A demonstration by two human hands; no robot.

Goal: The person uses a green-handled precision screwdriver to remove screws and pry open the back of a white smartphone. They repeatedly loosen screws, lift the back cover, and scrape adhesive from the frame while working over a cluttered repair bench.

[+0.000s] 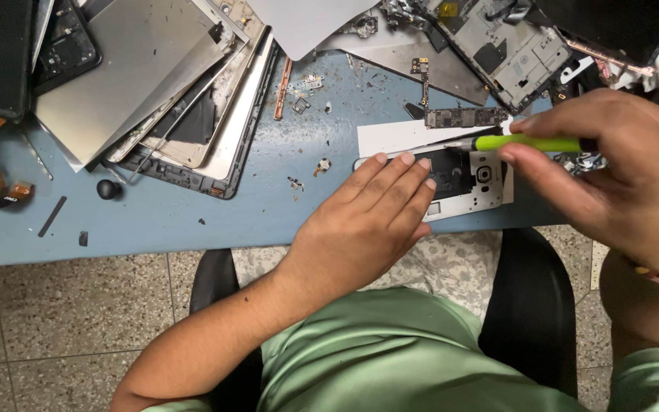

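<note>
The slim lime-green plastic screwdriver [529, 143] looks smooth and a bit glossy. The opened silver phone frame [473, 191] is matt metal, and the scuffed blue painted tabletop [192, 214] is dull and gritty.

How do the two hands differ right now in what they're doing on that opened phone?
The left hand lies flat, fingers spread, pressing on the opened phone; the right hand is curled in a pinch. The left hand holds nothing, while the right hand grips a green-handled screwdriver with its tip over the phone. The left hand comes from below, the right hand from the right side. Both are bare and work over the blue table.
</note>
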